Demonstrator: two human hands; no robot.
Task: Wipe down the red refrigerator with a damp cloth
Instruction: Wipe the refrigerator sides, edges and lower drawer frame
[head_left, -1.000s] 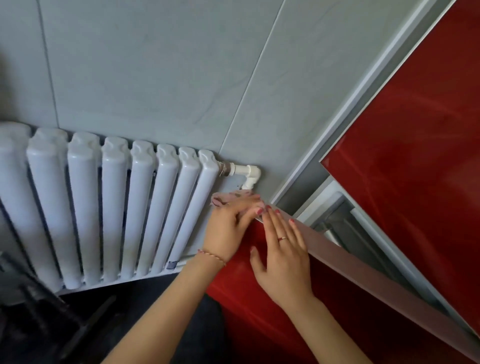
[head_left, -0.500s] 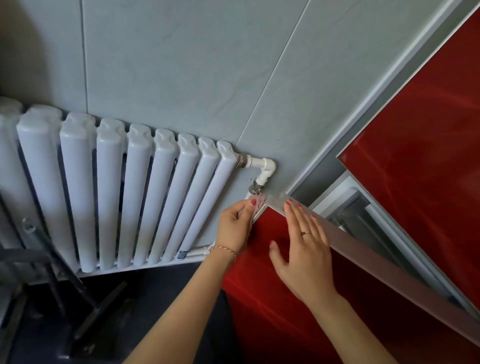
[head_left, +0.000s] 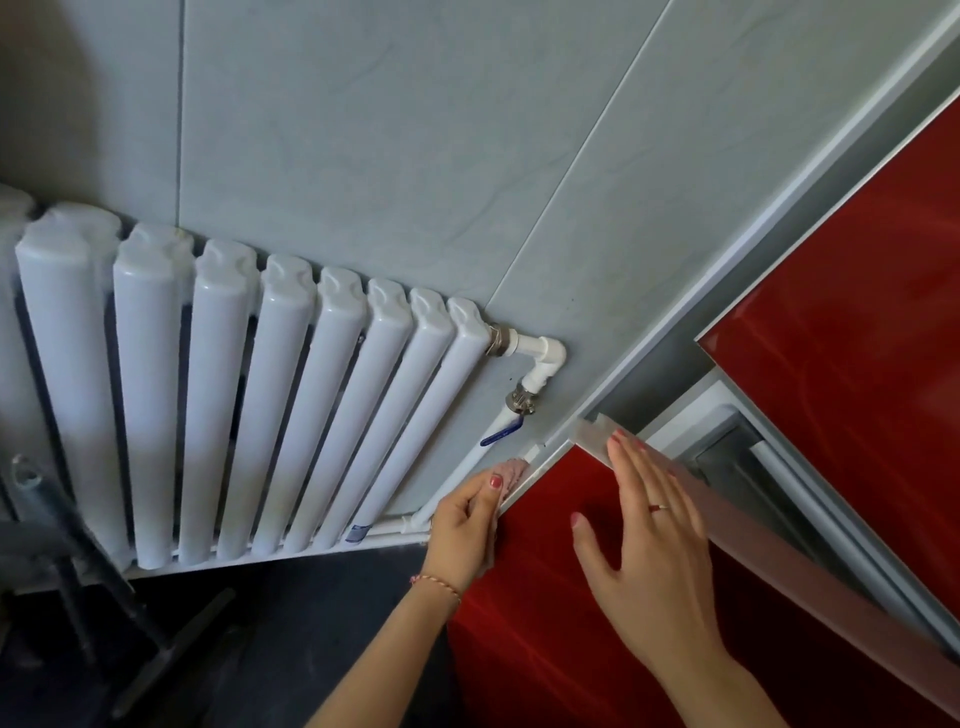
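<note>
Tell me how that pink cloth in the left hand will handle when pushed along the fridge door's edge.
Probably floppy: the pink cloth bunches under the left hand. Likely light, since curled fingers alone hold it. It may slide easily on the glossy red door.

You have one view only — the wide-angle camera on your head, looking forward and down, tilted so the wall tiles and the radiator (head_left: 249, 405) run at a slant. It sits close: your left hand (head_left: 465, 525) and right hand (head_left: 644, 551) fill the lower middle, forearms entering from the bottom edge. The red refrigerator (head_left: 857, 312) takes the right side — the radiator the left, with dark floor (head_left: 291, 639) below. No second view overlaps it.
</note>
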